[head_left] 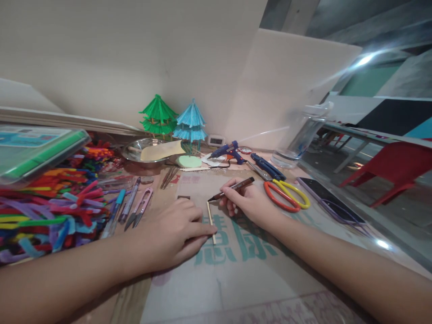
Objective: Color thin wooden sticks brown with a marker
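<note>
My right hand (249, 200) grips a dark brown marker pen (232, 188), its tip pointing left at the far end of a thin wooden stick (211, 216). With index finger and thumb, my left hand (178, 227) pins the near part of the stick on the printed sheet (216, 281). Tip and stick end look to be touching or almost so. A small dark piece, probably the pen's cap (184, 197), shows just beyond my left knuckles. The remaining left fingers are curled under and partly hidden.
Scissors (286, 195), a phone (330, 200), a utility knife (267, 166) and a glue gun (226, 152) lie right and ahead. Pipe cleaners (57, 211), pens and thread snips (140, 208) are left. Behind stand a metal bowl (135, 153) and green (158, 114) and blue (191, 120) pagoda-like models.
</note>
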`<act>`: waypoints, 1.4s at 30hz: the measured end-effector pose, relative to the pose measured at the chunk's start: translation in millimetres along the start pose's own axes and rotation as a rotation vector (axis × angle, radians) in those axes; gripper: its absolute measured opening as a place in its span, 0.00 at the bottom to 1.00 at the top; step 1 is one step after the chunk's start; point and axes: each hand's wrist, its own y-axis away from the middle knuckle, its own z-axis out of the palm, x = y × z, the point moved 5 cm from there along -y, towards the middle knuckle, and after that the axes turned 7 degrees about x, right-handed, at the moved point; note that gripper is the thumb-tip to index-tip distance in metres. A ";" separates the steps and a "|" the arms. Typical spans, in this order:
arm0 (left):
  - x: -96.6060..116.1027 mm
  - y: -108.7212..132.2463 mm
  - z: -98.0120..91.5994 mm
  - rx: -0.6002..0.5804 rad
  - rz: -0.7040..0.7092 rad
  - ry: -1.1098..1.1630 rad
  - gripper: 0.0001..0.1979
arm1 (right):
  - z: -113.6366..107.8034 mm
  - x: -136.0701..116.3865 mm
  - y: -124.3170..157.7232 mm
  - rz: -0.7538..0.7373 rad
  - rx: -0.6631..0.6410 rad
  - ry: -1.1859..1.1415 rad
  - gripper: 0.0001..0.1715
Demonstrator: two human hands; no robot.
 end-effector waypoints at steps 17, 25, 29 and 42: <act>0.3 -1.2 -0.1 -0.010 0.004 -0.027 0.14 | -0.1 1.3 -0.5 -0.006 -0.009 -0.012 0.17; 0.5 -0.7 -0.1 -0.006 0.006 -0.027 0.14 | -0.5 0.1 0.5 0.007 0.002 -0.009 0.16; 0.6 -0.6 -0.3 -0.010 0.005 -0.018 0.14 | 0.5 -1.8 2.3 0.045 -0.034 0.015 0.14; -0.7 -0.5 0.5 -0.014 -0.003 -0.016 0.14 | 2.3 -2.2 3.5 0.052 -0.059 -0.008 0.13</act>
